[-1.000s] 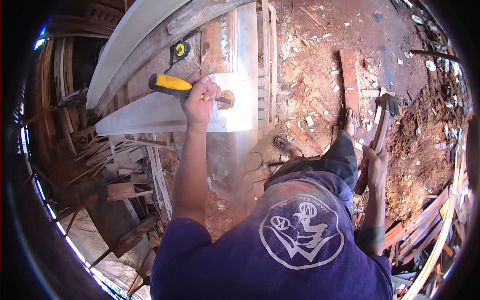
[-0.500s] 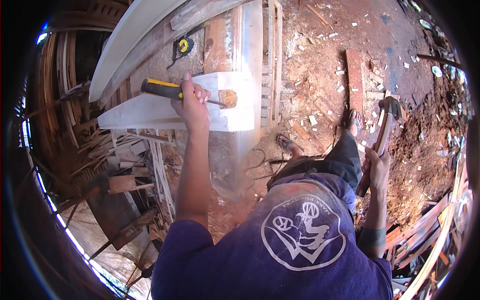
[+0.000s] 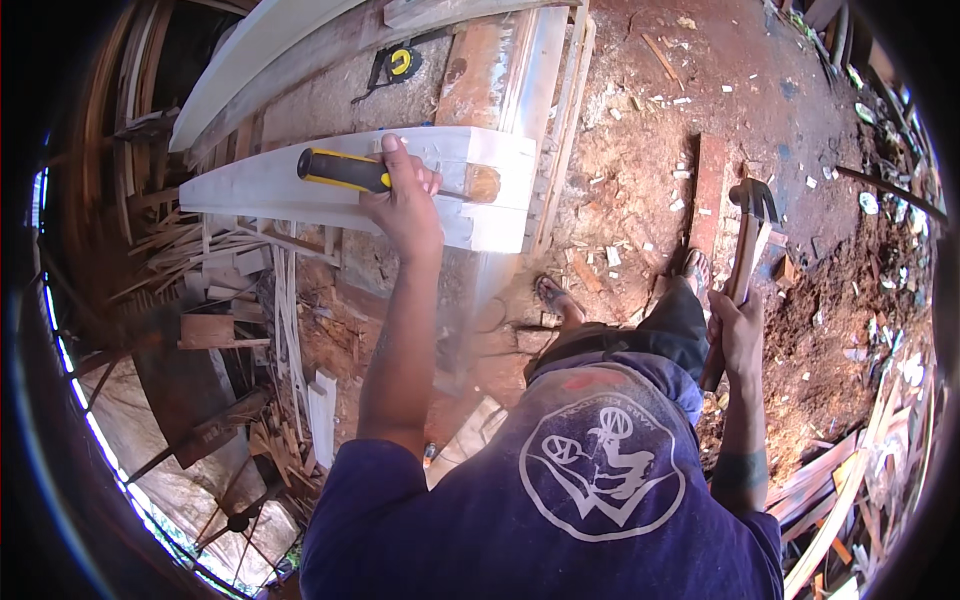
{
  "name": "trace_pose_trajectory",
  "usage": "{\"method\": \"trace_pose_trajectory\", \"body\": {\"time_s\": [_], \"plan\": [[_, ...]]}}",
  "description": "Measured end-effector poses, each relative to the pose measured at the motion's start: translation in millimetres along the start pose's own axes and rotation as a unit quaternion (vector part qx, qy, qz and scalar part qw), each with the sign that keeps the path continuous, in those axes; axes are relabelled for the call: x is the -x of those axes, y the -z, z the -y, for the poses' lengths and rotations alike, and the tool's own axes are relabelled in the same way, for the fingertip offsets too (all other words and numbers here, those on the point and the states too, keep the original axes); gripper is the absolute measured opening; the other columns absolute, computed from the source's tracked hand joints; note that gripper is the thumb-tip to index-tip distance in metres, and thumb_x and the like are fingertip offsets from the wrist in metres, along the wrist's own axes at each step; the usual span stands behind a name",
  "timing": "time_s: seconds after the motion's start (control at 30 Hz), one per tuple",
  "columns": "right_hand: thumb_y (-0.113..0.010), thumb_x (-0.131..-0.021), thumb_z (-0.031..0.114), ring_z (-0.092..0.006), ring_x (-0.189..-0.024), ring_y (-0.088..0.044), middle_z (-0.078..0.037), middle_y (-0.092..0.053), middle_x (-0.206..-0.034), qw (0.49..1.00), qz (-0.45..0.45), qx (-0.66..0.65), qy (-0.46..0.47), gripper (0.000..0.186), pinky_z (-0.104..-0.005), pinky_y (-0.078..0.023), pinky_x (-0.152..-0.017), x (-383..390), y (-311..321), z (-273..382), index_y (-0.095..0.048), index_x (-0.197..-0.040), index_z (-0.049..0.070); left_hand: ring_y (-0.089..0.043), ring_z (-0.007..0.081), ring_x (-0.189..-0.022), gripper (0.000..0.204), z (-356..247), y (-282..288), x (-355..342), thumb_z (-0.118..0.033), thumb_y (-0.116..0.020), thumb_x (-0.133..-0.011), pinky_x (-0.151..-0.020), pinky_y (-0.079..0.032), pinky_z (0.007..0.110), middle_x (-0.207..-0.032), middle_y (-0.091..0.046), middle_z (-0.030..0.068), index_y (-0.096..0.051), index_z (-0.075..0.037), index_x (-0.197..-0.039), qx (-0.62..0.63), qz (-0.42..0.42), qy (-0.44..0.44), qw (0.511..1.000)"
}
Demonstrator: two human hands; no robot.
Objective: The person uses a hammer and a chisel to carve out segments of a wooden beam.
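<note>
Timber comes first: a long pale painted beam [image 3: 300, 185] lies across the stacked boards at about eleven o'clock from the person's chest, its long axis running from nine o'clock toward three, its squared end [image 3: 500, 190] toward the red earth floor [image 3: 640, 180].

On top of that end lies the chisel [image 3: 345, 170], parallel to the beam's length. Its yellow-and-black handle points to nine o'clock, and the working end points to three o'clock, into a brown notch of bare wood [image 3: 483, 183]. The left hand [image 3: 405, 200] is closed around the handle's forward part, fingers [image 3: 425, 178] wrapped over it, thumb up.

The right hand [image 3: 735, 330] hangs low at about three o'clock, fingers closed on the wooden shaft of a hammer [image 3: 745, 240] whose steel head points up toward twelve o'clock, well apart from the chisel.

By my reading, the step in hand is setting the chisel in the notch. The next move would call for a steady left grip, the blade kept in line with the beam, and the hammer swung across to the nine o'clock butt of the handle.

A yellow tape measure [image 3: 402, 62] lies beyond, at twelve o'clock.
</note>
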State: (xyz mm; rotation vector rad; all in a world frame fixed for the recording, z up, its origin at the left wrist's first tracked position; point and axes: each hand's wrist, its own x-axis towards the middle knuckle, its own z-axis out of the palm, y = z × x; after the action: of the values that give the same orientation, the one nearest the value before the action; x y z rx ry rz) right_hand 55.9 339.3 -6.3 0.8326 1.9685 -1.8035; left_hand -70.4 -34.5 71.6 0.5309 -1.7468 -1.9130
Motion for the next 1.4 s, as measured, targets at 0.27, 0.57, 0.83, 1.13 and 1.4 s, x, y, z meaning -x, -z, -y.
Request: {"method": "trace_pose_trajectory", "body": {"time_s": [0.27, 0.57, 0.83, 1.13, 1.4], "plan": [[-0.065, -0.091, 0.010, -0.0094, -0.041, -0.045, 0.001, -0.050, -0.057, 0.999, 0.041, 0.021, 0.030, 0.015, -0.0261, -0.038, -0.038, 3.3, -18.2, 14.9, -0.050, -0.089, 0.006, -0.039, 0.0072, -0.051, 0.032, -2.1, 5.4, -2.1, -0.028, -0.063, -0.102, -0.046, -0.033, 0.026, -0.061, -0.043, -0.0017, -0.043, -0.009, -0.084, 0.012, -0.005, 0.002, 1.000], [-0.066, -0.090, 0.011, -0.0097, -0.042, -0.046, 0.001, -0.050, -0.058, 0.998, 0.042, 0.038, 0.018, 0.016, -0.0255, -0.038, -0.039, 5.5, -20.0, 10.8, -0.051, -0.090, 0.006, -0.039, 0.0068, -0.050, 0.034, -7.7, 4.5, -5.6, -0.027, -0.063, -0.102, -0.045, -0.032, 0.026, -0.061, -0.043, -0.0017, -0.043, -0.009, -0.082, -0.001, -0.014, 0.021, 1.000], [-0.067, -0.090, 0.018, -0.0096, -0.043, -0.045, 0.001, -0.049, -0.058, 0.990, 0.035, 0.125, 0.054, 0.019, -0.0266, -0.037, -0.041, 11.9, -21.9, 32.7, -0.053, -0.088, 0.005, -0.040, 0.0055, -0.050, 0.036, -1.7, 6.4, 1.1, -0.026, -0.065, -0.101, -0.045, -0.034, 0.024, -0.062, -0.045, -0.0022, -0.043, -0.009, -0.078, -0.094, 0.022, -0.027, 0.995], [-0.066, -0.094, 0.015, -0.0239, -0.053, -0.055, -0.015, -0.056, -0.064, 0.800, 0.083, 0.340, 0.488, 0.024, -0.0428, -0.042, -0.052, 36.7, -71.9, 204.6, -0.057, -0.108, -0.002, -0.042, 0.0058, -0.049, 0.035, 6.2, 11.1, 1.7, -0.026, -0.066, -0.100, -0.043, -0.035, 0.023, -0.063, -0.047, -0.0016, -0.046, -0.006, -0.080, -0.057, 0.043, -0.046, 0.996], [-0.063, -0.085, 0.007, -0.0385, -0.067, -0.068, -0.018, -0.067, -0.076, 0.600, 0.043, 0.446, 0.663, 0.025, -0.0498, -0.053, -0.061, 70.6, -137.0, 251.9, -0.061, -0.111, 0.005, -0.045, 0.0073, -0.051, 0.033, 1.1, 5.4, 15.0, -0.025, -0.068, -0.097, -0.044, -0.038, 0.025, -0.064, -0.049, -0.0005, -0.049, -0.004, -0.082, -0.013, -0.003, -0.022, 1.000]]}}
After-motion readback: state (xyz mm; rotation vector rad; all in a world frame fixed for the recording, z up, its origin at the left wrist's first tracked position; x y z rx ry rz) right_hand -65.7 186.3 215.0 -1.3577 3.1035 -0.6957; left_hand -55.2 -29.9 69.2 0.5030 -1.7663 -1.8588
